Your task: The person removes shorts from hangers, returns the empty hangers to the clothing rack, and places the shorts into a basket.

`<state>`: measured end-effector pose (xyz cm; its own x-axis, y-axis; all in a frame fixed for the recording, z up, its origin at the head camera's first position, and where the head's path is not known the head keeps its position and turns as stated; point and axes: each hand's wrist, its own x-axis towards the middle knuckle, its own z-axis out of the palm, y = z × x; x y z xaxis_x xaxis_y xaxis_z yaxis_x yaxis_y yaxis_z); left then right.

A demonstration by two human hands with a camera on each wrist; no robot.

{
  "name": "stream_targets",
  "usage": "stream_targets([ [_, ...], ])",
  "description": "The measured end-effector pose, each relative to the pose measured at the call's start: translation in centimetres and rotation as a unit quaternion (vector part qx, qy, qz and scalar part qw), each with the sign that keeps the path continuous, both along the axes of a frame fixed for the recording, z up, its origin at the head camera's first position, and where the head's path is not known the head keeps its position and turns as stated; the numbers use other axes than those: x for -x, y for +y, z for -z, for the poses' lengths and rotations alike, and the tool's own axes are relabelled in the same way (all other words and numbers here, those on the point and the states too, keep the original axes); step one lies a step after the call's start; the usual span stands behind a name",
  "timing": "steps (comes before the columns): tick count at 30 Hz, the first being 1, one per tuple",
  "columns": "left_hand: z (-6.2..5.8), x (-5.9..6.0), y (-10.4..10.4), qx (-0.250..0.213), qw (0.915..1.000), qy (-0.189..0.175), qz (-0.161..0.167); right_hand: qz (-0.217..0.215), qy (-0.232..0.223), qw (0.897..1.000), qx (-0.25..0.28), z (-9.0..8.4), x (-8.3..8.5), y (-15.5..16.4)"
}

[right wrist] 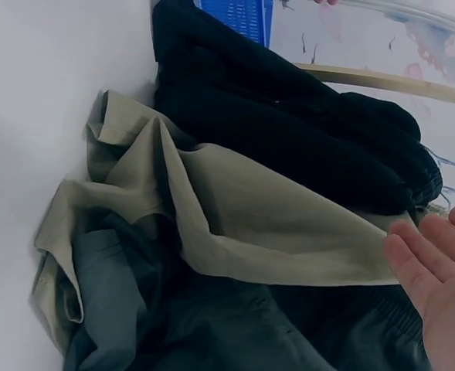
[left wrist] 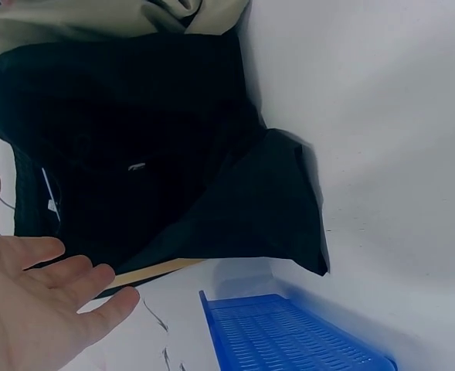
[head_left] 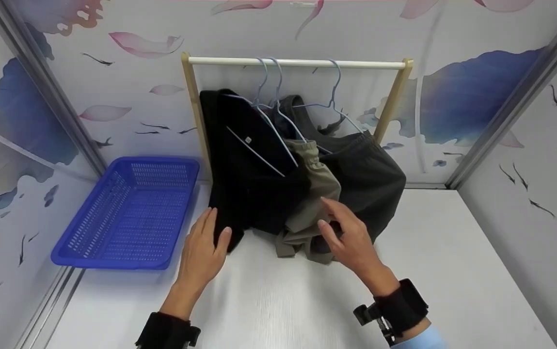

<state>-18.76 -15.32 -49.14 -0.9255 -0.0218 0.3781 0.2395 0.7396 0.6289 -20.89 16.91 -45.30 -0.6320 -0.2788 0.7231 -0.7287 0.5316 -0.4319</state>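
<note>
head view looks down from above; both wrist views sit close (sharing the black garment [head_left: 249, 165]).

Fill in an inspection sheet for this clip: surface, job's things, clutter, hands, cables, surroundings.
Surface: white tabletop, bare in front of the hands.
Job's things: black garment, olive-khaki garment and dark grey garment, each on a pale blue wire hanger on a small rack with a white rail and wooden posts; their hems reach the tabletop.
Clutter: blue perforated plastic basket at left, nothing seen inside.
Hands: left hand open, fingertips at the black garment's lower edge; right hand open, fingers at the olive-khaki garment.
Cables: nothing seen.
Surroundings: booth walls with a floral and fish print, metal corner rails.
</note>
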Motion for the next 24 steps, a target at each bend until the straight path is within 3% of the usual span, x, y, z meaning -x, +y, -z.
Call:
stream_targets([
  [24,-0.5,1.0,0.7,-0.025,0.9992,-0.031,0.004,0.021,-0.073,0.997,-0.001,-3.2,2.4,-2.4],
])
